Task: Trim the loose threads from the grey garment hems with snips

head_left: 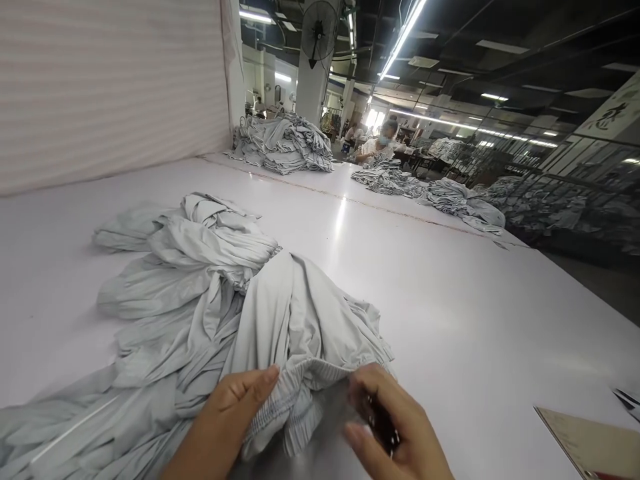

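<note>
A light grey garment (320, 307) with a gathered elastic waistband (280, 400) lies in front of me on the table. My left hand (225, 413) pinches the waistband at its left side, thumb on top. At the band's right end is my right hand (395, 420), its index finger by the cloth and its thumb apart below. A dark tool (383, 423) with shiny spots sits in the curl of my right hand; most of it is hidden. Left of the garment, a loose heap of similar grey garments (190, 287) touches it and spreads toward the near left edge.
The white table (450, 287) stretches far ahead. Garment piles (285, 143) stand at its far end, with more (460, 200) along the far right. A beige board (590, 440) lies near right. A pale striped sheet (110, 87) hangs at left. Beyond the table sits a person (375, 143).
</note>
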Demonstrator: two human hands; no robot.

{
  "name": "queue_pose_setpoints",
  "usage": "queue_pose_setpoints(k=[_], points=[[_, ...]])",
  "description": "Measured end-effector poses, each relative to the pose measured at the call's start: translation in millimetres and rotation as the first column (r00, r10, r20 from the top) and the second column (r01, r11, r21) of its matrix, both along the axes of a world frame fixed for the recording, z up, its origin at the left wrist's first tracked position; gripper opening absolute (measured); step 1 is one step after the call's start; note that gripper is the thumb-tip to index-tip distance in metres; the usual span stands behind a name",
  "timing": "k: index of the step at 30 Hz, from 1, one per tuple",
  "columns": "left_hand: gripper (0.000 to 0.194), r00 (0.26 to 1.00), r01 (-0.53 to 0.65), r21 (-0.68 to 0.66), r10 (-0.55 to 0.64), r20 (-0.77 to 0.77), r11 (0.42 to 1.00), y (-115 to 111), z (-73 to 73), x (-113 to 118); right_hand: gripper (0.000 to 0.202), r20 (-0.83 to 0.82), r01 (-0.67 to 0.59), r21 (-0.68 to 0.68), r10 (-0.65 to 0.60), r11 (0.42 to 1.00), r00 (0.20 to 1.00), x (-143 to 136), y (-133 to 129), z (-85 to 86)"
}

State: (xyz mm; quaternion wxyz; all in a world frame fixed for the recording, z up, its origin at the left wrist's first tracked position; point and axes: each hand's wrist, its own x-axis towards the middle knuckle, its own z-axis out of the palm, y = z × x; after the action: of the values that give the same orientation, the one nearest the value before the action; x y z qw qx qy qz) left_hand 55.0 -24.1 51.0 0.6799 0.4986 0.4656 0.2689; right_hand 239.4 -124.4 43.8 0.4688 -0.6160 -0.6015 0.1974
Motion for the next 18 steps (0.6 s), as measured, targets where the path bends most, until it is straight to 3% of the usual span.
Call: queue_pose_setpoints(k=[5, 10, 14, 18], points=[[0.044, 1.000, -0.025, 0.027, 0.024, 0.013, 0.999, -8.5, 11.0, 8.5, 0.039, 0.056, -0.085, 0.007, 0.085, 0.996, 0.995, -18.4, 0.1, -7.8], [0.050, 0.976, 0.196, 0.174, -0.175, -0.130, 0.965, -10.5, 9.5, 7.0, 0.048, 0.243, -0.115, 0.109, 0.085, 0.987, 0.966, -24.7, 8.4, -4.7], [0.048, 0.942, 0.293, 0.268, -0.229, -0.245, 0.918, -13.4, 3.9, 3.7, 0.050, 0.326, -0.098, 0.140, 0.047, 0.985, 0.944, -28.9, 8.6, -3.2], [0.049, 0.965, 0.227, 0.166, -0.200, -0.167, 0.960, -11.3, 5.5, 4.8, 0.043, 0.251, -0.084, 0.064, 0.065, 0.994, 0.966, -26.9, 1.7, -8.9]])
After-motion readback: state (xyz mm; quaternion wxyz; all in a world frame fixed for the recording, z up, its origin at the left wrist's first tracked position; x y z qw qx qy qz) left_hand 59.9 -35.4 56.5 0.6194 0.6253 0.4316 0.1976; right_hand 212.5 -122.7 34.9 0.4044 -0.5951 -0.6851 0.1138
